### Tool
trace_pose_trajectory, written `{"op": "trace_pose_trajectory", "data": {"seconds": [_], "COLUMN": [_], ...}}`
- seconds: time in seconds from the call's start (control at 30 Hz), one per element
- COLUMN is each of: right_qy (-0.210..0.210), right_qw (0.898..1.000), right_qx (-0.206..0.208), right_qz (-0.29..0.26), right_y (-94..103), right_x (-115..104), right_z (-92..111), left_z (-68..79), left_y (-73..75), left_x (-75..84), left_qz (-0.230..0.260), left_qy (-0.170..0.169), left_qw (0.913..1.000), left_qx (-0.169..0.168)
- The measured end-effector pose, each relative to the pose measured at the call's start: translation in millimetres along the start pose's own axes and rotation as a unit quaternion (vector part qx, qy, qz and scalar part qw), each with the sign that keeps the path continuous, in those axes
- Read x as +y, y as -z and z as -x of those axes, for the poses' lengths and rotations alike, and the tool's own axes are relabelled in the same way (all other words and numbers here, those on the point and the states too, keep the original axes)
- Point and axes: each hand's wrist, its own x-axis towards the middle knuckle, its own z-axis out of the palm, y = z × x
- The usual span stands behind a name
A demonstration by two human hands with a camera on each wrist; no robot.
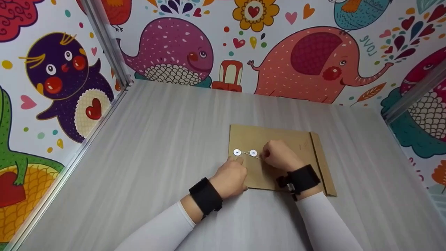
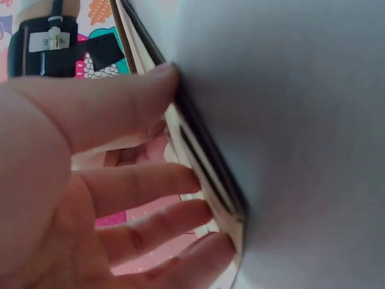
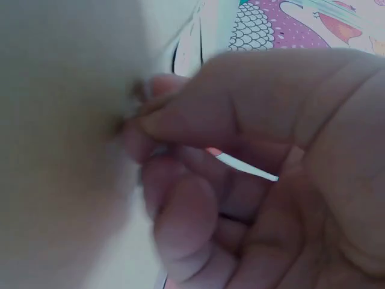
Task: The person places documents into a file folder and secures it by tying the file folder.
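A flat brown kraft file envelope (image 1: pixel 275 136) lies on the table. Two white round buttons sit on its face, and a thin white string (image 1: pixel 246 153) crosses between them. My right hand (image 1: pixel 280 155) pinches the string just right of the right button (image 1: pixel 253 152); in the right wrist view the thumb and index fingertips (image 3: pixel 141 132) meet, the other fingers curled. Against the envelope's near-left corner rests my left hand (image 1: pixel 230 176), fingertips near the left button (image 1: pixel 237 152). Its thumb (image 2: pixel 159 78) touches the envelope's edge (image 2: pixel 204 156) in the left wrist view, with fairly straight fingers.
The pale wood-grain table (image 1: pixel 156 139) extends around the envelope. Cartoon-printed walls (image 1: pixel 237 45) stand behind and at both sides, with a metal frame post (image 1: pixel 108 42) at the left corner. Black straps (image 1: pixel 206 197) circle both wrists.
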Motion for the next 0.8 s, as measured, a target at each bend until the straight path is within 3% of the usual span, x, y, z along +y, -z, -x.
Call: {"op": "trace_pose_trajectory", "data": {"seconds": [0.13, 0.27, 0.53, 0.8], "right_qy": [-0.006, -0.028, -0.038, 0.015], "right_qw": [0.996, 0.992, 0.993, 0.998], "right_qx": [0.088, 0.123, 0.106, 0.055], "right_qz": [-0.004, -0.031, -0.029, -0.007], "right_y": [-5.7, -8.3, -7.1, 0.9], "right_x": [6.8, 12.9, 16.1, 19.5], "right_z": [-5.0, -7.9, -7.0, -7.0], "left_z": [-1.0, 0.2, 4.5, 7.7], "left_y": [-0.8, 1.9, 8.8, 11.6], "left_x": [-2.6, -4.5, -2.1, 6.3], "left_qz": [-0.008, -0.012, -0.014, -0.058], "left_qy": [0.0, -0.008, -0.014, -0.06], "left_qw": [0.9999, 0.9998, 0.9993, 0.9961], "left_qx": [-0.007, -0.015, -0.031, -0.029]}}
